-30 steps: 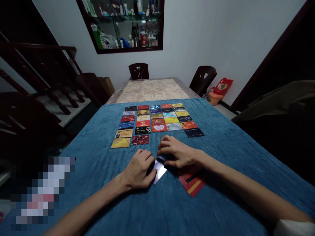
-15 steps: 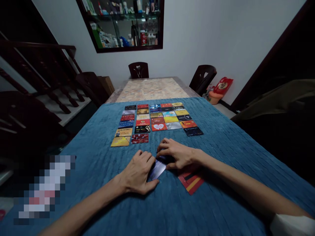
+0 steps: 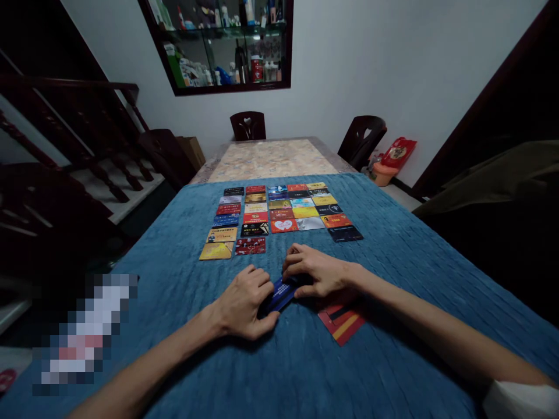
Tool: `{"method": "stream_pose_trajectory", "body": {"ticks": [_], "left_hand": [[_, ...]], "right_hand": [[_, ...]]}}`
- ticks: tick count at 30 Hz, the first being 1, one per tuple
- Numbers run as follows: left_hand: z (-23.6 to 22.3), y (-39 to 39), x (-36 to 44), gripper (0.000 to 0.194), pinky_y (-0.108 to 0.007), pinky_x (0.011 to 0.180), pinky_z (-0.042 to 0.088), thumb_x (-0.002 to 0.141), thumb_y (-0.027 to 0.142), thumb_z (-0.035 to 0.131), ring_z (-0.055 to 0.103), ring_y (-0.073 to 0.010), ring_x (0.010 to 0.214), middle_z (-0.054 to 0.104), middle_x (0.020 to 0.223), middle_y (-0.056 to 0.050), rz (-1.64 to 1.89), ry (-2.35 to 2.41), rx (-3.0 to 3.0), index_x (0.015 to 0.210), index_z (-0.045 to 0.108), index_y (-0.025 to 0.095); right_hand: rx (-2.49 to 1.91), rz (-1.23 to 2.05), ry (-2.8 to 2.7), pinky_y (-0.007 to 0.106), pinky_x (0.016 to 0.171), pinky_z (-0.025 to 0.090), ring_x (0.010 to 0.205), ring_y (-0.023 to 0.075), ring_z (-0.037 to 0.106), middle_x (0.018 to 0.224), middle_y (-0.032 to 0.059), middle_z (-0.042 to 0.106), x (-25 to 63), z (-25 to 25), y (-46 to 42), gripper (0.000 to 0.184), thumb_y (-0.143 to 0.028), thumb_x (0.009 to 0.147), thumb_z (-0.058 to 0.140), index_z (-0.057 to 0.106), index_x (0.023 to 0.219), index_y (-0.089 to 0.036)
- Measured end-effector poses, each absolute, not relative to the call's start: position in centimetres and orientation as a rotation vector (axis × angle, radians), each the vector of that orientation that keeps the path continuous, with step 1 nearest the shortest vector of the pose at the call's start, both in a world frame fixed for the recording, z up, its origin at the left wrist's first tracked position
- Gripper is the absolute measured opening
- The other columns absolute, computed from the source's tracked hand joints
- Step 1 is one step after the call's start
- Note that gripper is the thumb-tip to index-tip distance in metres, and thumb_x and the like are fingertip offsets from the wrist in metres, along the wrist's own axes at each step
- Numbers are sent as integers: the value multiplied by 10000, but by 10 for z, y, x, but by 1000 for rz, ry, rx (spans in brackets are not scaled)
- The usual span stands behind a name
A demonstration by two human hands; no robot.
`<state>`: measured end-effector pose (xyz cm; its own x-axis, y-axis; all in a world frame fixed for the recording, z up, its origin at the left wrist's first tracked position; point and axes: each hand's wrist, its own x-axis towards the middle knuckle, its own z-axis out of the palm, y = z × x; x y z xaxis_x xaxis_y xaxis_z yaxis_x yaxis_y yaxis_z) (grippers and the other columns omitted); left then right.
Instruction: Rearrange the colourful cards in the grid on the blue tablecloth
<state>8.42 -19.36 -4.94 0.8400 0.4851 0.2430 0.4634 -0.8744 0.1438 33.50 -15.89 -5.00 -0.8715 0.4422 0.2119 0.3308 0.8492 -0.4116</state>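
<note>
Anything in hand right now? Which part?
A blue card, held between both hands: left hand at its near-left end, right hand at its far-right end. Exact finger contact is hidden.

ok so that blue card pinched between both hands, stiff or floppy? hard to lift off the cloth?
The blue card looks flat and unbent between the left hand and right hand, so probably stiff plastic. It appears thin, so likely light. The ribbed blue tablecloth looks soft, so a flat-lying card may need an edge tipped up to grip.
</note>
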Motion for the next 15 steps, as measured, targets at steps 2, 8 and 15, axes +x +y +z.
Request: {"method": "stream_pose_trajectory", "body": {"ticks": [2,8,15], "left_hand": [[-50,-191,83,164,-361,714,395,763,335,600,529,-184,720,601,756,-41,458,739,2917,771,600,172],[-49,-187,79,128,-343,664,387,826,245,532,553,-174,688,623,706,-38,622,655,2849,778,622,169],[-43,-181,76,197,-314,638,404,892,140,469,542,-154,656,629,670,-30,829,649,2815,816,649,165]], "right_hand": [[-570,544,-2709,419,948,400,1026,246,487,1002,88,685,335,-50,-158,309,-402,876,709,725,1062,-157],[-520,570,-2654,410,970,391,948,208,531,920,63,705,333,-46,-158,247,-368,977,587,729,994,-167],[-585,487,-2551,365,856,453,916,206,519,890,75,707,330,-57,-154,332,-361,1039,460,725,1014,-163]]}}
